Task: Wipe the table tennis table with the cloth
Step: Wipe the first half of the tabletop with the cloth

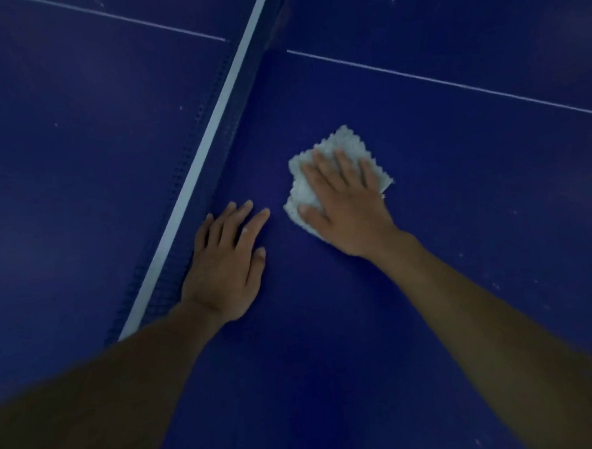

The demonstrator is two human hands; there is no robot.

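Right hand pressing white cloth flat, fingers spread straight. Left hand bracing beside net, fingers apart. Specks dotting worktop rightward; wiping remaining.

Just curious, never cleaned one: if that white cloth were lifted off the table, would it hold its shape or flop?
Probably floppy: the cloth looks soft and nubbly, rumpled under the flat right hand. Likely light, since it looks thin. It should slide readily on the smooth blue table when pushed.
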